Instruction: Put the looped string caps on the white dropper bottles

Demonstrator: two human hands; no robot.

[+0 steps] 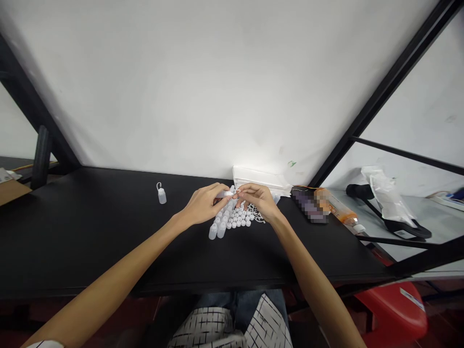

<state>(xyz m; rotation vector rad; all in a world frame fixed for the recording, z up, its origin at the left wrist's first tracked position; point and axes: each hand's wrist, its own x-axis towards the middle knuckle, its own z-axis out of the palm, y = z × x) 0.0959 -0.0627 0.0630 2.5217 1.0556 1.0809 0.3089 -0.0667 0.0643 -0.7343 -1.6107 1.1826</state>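
Note:
Above the black table (108, 232), my left hand (208, 203) is closed round a small translucent bottle (222, 194) held on its side, its top toward the right. My right hand (257, 199) pinches a small white piece (236, 192) at the bottle's top. Below my hands, several upright bottles (213, 231) stand in rows. Just right of them lie several white caps (238, 222) and a heap of white strap loops (256, 213), partly under my right hand. Off to the left stands a single bottle (162, 195) with a looped strap at its top.
A stack of white sheets or bags (261, 179) lies by the wall behind my right hand. To the right are a blurred dark packet (310, 205) and an orange-labelled bottle (337, 208). Beyond the black frame sits a sandal (406, 228); a red stool (395, 311) is below.

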